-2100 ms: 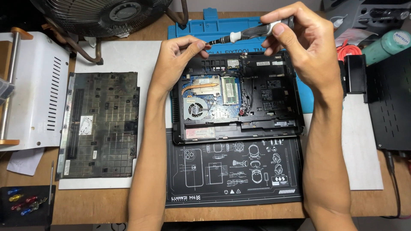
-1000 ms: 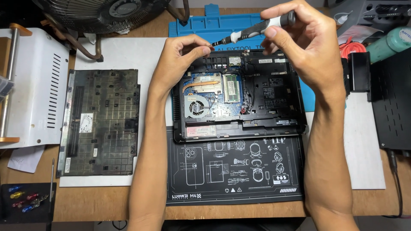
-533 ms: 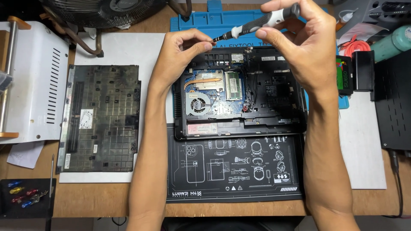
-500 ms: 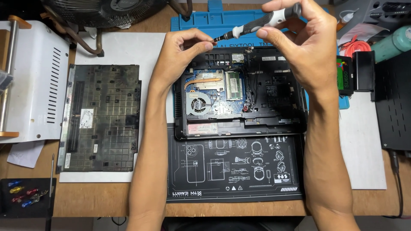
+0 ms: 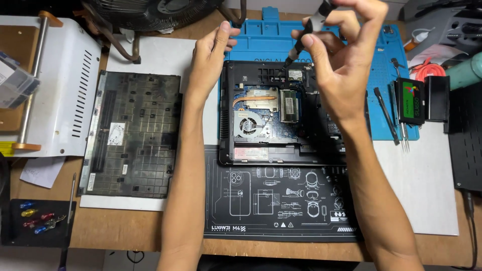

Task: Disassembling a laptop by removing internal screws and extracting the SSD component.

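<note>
An opened black laptop base [image 5: 281, 118] lies on a black printed mat, its fan, copper heat pipe and memory stick exposed. My right hand [image 5: 341, 55] grips a slim screwdriver [image 5: 306, 32] with a white and black handle, tilted so that its tip points down at the laptop's far edge near a small board. My left hand [image 5: 208, 57] rests on the laptop's far left corner, fingers apart and flat, holding nothing.
The removed black bottom cover [image 5: 133, 135] lies left of the laptop on white paper. A blue work mat [image 5: 381, 50] sits behind, with tweezers [image 5: 389, 115], a drive [image 5: 412, 100] and a fan [image 5: 150, 12]. A white metal case [image 5: 65, 90] stands far left, coloured bits [image 5: 35, 218] near left.
My right hand swung the screwdriver from nearly level to steeply tilted, tip down onto the laptop's far edge. My left hand let go of the tip and settled on the corner.
</note>
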